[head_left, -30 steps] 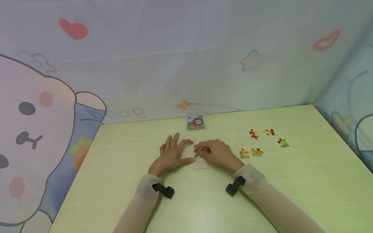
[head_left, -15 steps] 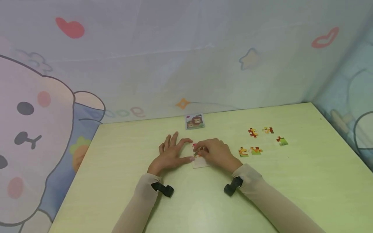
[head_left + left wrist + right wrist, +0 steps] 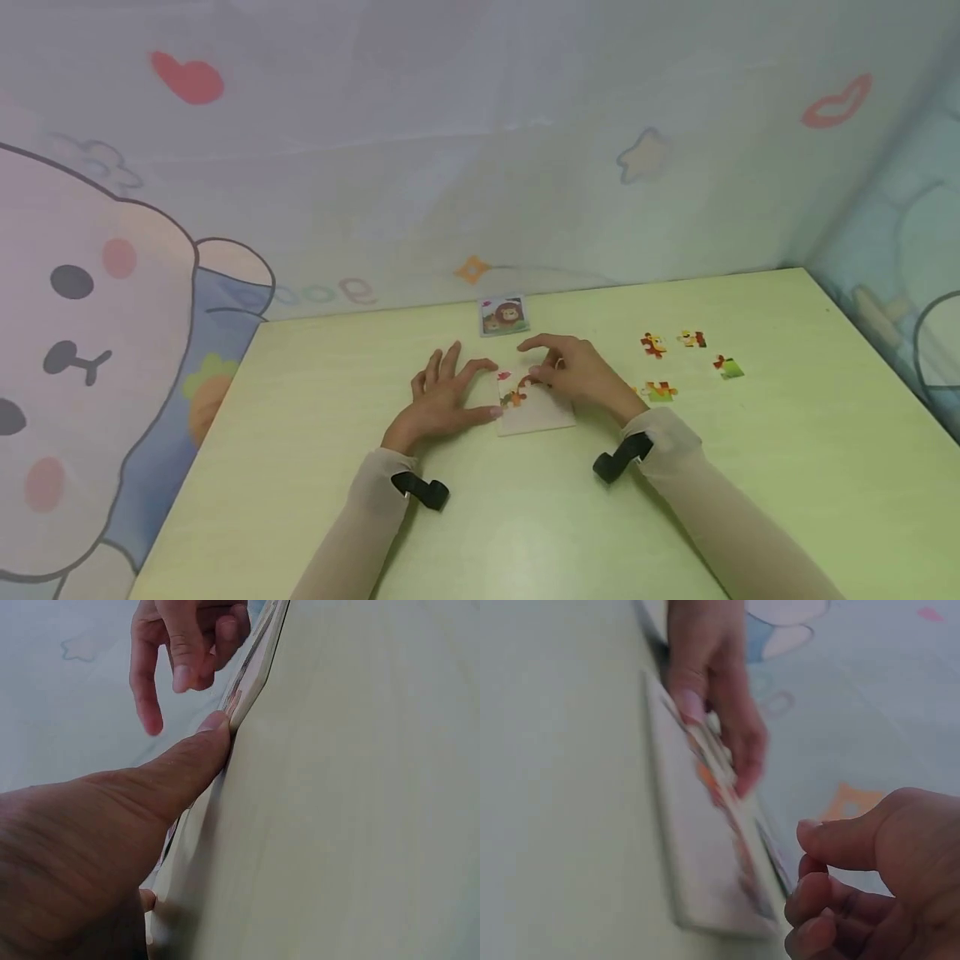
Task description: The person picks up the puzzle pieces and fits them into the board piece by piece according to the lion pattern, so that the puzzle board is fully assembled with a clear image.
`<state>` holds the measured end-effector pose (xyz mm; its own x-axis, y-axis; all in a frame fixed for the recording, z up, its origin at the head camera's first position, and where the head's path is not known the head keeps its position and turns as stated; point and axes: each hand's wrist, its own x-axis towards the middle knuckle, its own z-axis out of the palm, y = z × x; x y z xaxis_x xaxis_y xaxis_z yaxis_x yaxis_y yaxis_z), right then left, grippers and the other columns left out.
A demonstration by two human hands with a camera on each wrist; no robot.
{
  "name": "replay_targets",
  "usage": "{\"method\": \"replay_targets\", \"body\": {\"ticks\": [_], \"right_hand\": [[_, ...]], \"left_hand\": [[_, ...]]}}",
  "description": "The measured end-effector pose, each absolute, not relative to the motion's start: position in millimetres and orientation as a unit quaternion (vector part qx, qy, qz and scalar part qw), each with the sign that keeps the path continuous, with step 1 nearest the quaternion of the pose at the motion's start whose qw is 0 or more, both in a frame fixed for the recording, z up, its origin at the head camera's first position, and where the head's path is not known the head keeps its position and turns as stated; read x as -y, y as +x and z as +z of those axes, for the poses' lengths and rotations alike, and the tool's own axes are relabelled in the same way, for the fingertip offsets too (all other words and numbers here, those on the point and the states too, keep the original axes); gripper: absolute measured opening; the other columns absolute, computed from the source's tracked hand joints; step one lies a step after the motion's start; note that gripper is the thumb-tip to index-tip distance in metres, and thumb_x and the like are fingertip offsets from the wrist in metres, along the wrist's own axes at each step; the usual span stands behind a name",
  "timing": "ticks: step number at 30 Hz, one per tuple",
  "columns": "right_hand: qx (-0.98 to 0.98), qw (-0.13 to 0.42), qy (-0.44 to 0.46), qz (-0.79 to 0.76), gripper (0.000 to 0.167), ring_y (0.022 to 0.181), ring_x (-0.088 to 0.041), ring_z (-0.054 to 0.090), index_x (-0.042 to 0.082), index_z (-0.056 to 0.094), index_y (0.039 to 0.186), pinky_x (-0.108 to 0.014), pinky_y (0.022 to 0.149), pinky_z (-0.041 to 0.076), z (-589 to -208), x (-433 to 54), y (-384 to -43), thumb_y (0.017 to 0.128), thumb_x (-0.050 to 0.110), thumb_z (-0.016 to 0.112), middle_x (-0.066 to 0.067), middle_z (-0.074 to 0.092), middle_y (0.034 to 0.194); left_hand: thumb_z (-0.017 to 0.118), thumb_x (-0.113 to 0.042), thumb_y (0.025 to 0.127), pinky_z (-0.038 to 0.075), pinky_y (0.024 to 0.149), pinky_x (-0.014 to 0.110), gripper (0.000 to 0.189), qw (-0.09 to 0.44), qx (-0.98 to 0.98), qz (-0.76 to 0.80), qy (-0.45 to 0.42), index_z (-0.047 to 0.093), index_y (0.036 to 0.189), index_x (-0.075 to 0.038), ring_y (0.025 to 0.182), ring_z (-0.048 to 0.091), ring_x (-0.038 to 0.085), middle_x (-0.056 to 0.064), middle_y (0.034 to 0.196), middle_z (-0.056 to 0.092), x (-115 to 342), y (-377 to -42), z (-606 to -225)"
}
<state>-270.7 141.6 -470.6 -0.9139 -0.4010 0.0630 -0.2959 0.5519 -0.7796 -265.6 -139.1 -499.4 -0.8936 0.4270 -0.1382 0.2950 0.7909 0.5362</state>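
A small square puzzle board lies in front of me, with picture pieces along its left side and top and bare pale wood at the lower right. My left hand rests on the table at its left, fingers spread. Its thumb and index fingertip touch the left edge; in the left wrist view the straight thumb presses the board's side. My right hand hovers over the board's upper right, index finger stretched out. In the right wrist view nothing shows between its thumb and fingers.
Several loose puzzle pieces lie to the right, among them an upper one, a green-cornered one and a near one. My right wrist partly covers another. A lion picture card lies behind the board, near the cloth backdrop.
My right hand has lifted off the board and moved up and right, its index finger straightening away from the thumb. More of the board shows now. The left hand has stayed in place.
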Motion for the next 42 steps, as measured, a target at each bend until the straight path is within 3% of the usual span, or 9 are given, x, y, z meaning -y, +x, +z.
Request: {"method": "replay_targets", "body": {"ticks": [7,13,19,23,29,35,42], "right_hand": [[-0.888,0.091,-0.132,-0.432,0.038,0.066,-0.02,0.062,0.008,0.065,0.144,-0.03,0.06,0.047,-452,-197,-285,0.106,0.015,0.066,-0.017,0.072,0.101],[-0.879,0.129,-0.067,-0.454,0.044,0.066,-0.019,0.057,0.005,0.061,0.148,-0.032,0.063,0.047,-445,-247,-291,0.106,0.016,0.065,-0.014,0.066,0.1],[-0.893,0.135,-0.036,-0.429,0.057,0.081,-0.016,0.059,0.003,0.055,0.154,-0.029,0.071,0.049,-448,-281,-294,0.1,0.011,0.07,-0.012,0.07,0.105],[-0.908,0.155,-0.026,-0.388,0.062,0.089,-0.02,0.058,0.003,0.053,0.155,-0.03,0.076,0.047,-448,-287,-295,0.098,0.014,0.074,-0.012,0.069,0.107],[-0.932,0.164,-0.011,-0.325,0.057,0.108,-0.034,0.059,0.003,0.056,0.151,-0.043,0.09,0.051,-446,-288,-292,0.098,0.018,0.074,-0.028,0.061,0.133],[-0.937,0.155,-0.02,-0.314,0.045,0.108,-0.036,0.059,0.009,0.064,0.142,-0.044,0.088,0.049,-447,-287,-292,0.098,0.015,0.073,-0.026,0.063,0.126],[-0.94,0.157,-0.023,-0.303,0.043,0.114,-0.04,0.062,0.009,0.064,0.14,-0.048,0.091,0.051,-445,-286,-292,0.099,0.015,0.073,-0.032,0.062,0.135]], "left_hand": [[0.072,-0.062,0.096,-0.002,0.124,0.073,0.07,0.129,-0.937,0.261,0.195,0.042,0.156,-0.046,0.167,-0.016,0.048,0.011,0.183,-0.011,140,-262,-497],[0.073,-0.063,0.095,-0.001,0.124,0.074,0.07,0.125,-0.937,0.26,0.195,0.042,0.156,-0.047,0.167,-0.016,0.047,0.011,0.183,-0.01,142,-262,-499],[0.073,-0.062,0.095,0.0,0.123,0.074,0.07,0.122,-0.938,0.258,0.195,0.042,0.155,-0.047,0.167,-0.015,0.048,0.012,0.183,-0.009,143,-262,-499],[0.073,-0.062,0.095,0.001,0.123,0.074,0.069,0.117,-0.938,0.259,0.198,0.043,0.155,-0.047,0.167,-0.014,0.048,0.013,0.183,-0.008,142,-264,-501],[0.072,-0.066,0.094,-0.001,0.123,0.076,0.069,0.119,-0.935,0.263,0.205,0.044,0.154,-0.045,0.166,-0.014,0.049,0.016,0.183,-0.006,140,-263,-497],[0.071,-0.069,0.093,-0.001,0.123,0.077,0.069,0.126,-0.932,0.273,0.202,0.044,0.153,-0.046,0.166,-0.015,0.049,0.016,0.183,-0.006,140,-258,-490],[0.071,-0.069,0.093,-0.001,0.123,0.076,0.07,0.122,-0.933,0.27,0.202,0.044,0.154,-0.046,0.166,-0.016,0.049,0.017,0.183,-0.006,140,-259,-493]]}}
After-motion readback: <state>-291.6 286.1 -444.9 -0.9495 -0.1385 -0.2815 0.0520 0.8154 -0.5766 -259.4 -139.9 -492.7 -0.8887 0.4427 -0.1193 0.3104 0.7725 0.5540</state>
